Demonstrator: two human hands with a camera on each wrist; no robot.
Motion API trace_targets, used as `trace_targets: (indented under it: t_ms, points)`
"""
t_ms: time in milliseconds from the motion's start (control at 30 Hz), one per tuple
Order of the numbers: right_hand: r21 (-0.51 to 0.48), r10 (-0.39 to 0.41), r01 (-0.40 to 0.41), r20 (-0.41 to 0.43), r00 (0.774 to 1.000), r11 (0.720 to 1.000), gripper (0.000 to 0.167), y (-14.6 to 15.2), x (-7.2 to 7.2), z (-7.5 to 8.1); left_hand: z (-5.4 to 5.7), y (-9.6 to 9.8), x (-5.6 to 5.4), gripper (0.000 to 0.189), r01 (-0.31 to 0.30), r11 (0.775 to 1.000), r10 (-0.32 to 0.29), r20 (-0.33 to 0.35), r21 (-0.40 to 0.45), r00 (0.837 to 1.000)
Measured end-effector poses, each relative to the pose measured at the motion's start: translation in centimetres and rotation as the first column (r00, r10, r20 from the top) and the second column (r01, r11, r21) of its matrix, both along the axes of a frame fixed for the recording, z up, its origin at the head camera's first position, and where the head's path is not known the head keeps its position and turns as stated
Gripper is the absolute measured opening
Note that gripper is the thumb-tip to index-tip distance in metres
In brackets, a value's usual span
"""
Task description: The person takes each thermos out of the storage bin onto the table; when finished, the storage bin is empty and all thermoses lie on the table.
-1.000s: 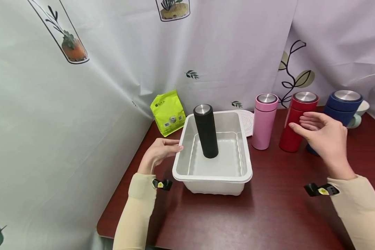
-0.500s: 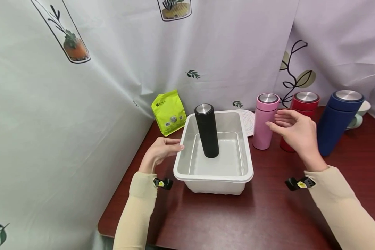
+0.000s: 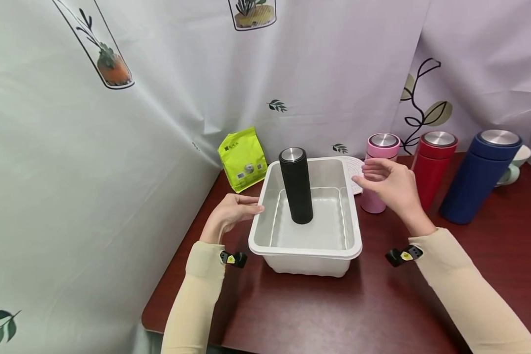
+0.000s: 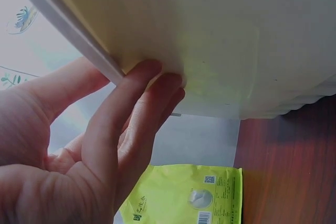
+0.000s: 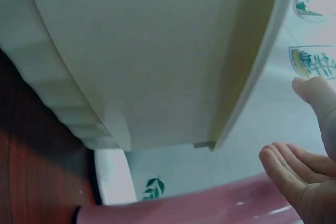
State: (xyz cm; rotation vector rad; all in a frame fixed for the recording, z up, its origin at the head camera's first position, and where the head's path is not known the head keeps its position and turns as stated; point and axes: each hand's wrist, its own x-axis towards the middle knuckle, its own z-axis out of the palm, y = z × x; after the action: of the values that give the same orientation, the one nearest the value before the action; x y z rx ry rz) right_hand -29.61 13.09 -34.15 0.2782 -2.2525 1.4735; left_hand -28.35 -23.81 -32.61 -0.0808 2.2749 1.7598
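A white plastic basin [image 3: 307,265] stands on the table with a black thermos flask [image 3: 297,194] upright inside it. My left hand [image 3: 232,212] pinches the basin's left rim. In the left wrist view its thumb goes over the rim [image 4: 79,35] and the fingers [image 4: 142,98] press the outer wall. My right hand [image 3: 391,191] is just right of the basin's right rim, thumb and fingers spread apart, holding nothing. Behind it a pink thermos flask [image 3: 373,202] is partly hidden. In the right wrist view the basin's outer wall [image 5: 142,61] lies beside the fingers.
A red flask [image 3: 431,172] and a blue flask [image 3: 480,177] stand to the right of the pink one, with a pale green cup [image 3: 509,174] behind. A round white mat [image 3: 355,172] and a yellow-green pouch [image 3: 243,160] lie at the back by the curtain [image 3: 159,123].
My right hand has travelled left, from in front of the red and blue flasks past the pink one to the basin's right rim. The left hand keeps its hold on the basin.
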Motion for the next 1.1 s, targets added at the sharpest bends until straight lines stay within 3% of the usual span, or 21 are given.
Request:
trace_targets:
  t_ms: [200, 400, 833, 1100]
  points:
    - [-0.003, 0.071, -0.071, 0.038, 0.997, 0.997, 0.052, -1.1, -0.7, -0.5, -0.1, -0.1, 0.0, 0.050, -0.005, 1.000, 0.005, 0.006, -0.014, 1.000]
    - [0.005, 0.126, -0.127, 0.067, 0.990, 0.992, 0.053, -2.1, -1.4, -0.1, 0.1, -0.1, 0.0, 0.051, -0.011, 1.000, 0.011, 0.012, -0.013, 1.000]
    - [0.104, 0.176, -0.189, 0.119, 0.977, 0.977, 0.058, -4.4, -3.5, 0.4, 0.0, 0.1, -0.3, 0.050, -0.008, 1.000, 0.008, 0.013, 0.003, 1.000]
    - [0.058, 0.255, -0.262, 0.114, 0.960, 0.963, 0.061, -6.0, -4.6, 0.2, 0.1, 0.2, -0.2, 0.048, -0.023, 1.000, 0.023, 0.014, -0.003, 1.000]
